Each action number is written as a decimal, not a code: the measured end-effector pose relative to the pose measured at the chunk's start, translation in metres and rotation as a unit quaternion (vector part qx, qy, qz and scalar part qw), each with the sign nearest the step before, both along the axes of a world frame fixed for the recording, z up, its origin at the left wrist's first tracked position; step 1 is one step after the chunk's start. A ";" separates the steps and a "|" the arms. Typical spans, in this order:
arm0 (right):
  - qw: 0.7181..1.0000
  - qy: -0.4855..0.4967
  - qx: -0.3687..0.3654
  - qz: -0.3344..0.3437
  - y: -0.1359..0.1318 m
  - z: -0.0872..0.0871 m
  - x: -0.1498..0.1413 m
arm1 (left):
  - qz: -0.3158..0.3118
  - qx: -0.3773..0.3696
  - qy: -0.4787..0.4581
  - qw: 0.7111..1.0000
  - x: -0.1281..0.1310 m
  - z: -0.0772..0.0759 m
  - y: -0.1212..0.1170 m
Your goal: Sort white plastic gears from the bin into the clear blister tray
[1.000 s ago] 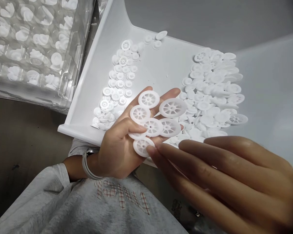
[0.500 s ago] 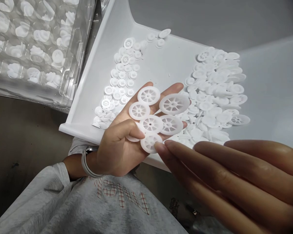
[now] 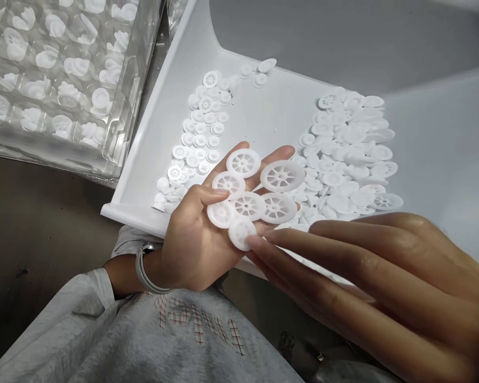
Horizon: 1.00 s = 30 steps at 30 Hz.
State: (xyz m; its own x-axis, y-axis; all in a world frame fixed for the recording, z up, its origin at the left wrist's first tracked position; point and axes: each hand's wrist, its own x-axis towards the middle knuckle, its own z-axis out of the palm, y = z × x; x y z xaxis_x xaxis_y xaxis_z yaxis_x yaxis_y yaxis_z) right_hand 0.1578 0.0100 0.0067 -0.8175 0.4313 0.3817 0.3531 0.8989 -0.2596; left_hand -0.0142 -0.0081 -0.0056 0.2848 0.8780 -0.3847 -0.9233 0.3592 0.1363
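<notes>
My left hand (image 3: 195,239) is palm up, carrying several white plastic spoked wheels with its thumb pressed on one. A large wheel (image 3: 282,176) lies over the fingers, and another wheel (image 3: 247,206) sits mid-palm. At the palm's lower edge is a smaller gear wheel (image 3: 240,234) with fine teeth. The fingertips of my right hand (image 3: 367,282) close on that gear wheel's right edge. The right thumb is partly hidden behind the fingers.
Under my hands is a white tray (image 3: 263,117) with a raised rim. It holds a cluster of small wheels (image 3: 199,127) at left and a heaped pile of larger ones (image 3: 351,149) at right. A clear compartment tray (image 3: 115,127) with white parts stands at upper left.
My left thumb has shifted up, uncovering the wheel beneath it. The right fingertips stay at the lowest gear wheel, which has turned slightly and moved a little left. The view has shifted slightly.
</notes>
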 end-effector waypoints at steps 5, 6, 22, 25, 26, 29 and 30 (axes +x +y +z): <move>1.000 -0.001 0.023 0.000 -0.003 0.002 -0.006 | -0.004 -0.012 0.005 1.000 0.000 0.001 -0.001; 1.000 0.004 0.016 -0.008 -0.005 0.002 -0.007 | -0.003 -0.016 0.009 1.000 0.000 0.001 -0.001; 0.999 -0.014 -0.009 0.027 -0.001 0.012 -0.005 | -0.021 -0.009 -0.036 0.999 -0.001 0.000 -0.001; 0.999 -0.011 -0.001 0.030 -0.002 0.011 -0.008 | -0.031 -0.018 -0.032 0.999 -0.002 0.000 -0.001; 1.000 -0.012 -0.006 0.016 -0.002 0.012 -0.009 | -0.035 -0.018 -0.032 0.999 -0.002 0.000 -0.001; 0.998 -0.003 -0.043 -0.038 -0.006 0.016 -0.010 | -0.039 -0.006 -0.030 0.999 -0.003 0.001 -0.001; 0.996 0.011 -0.061 -0.059 -0.007 0.017 -0.008 | -0.039 -0.005 -0.030 0.999 -0.004 0.001 -0.001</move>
State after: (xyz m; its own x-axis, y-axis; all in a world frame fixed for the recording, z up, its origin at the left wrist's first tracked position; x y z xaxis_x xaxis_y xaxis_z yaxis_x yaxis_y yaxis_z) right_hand 0.1493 0.0028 0.0240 -0.7505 0.5680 0.3378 0.4467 0.8127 -0.3740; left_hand -0.0180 -0.0086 -0.0049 0.3755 0.8481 -0.3737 -0.8984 0.4322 0.0781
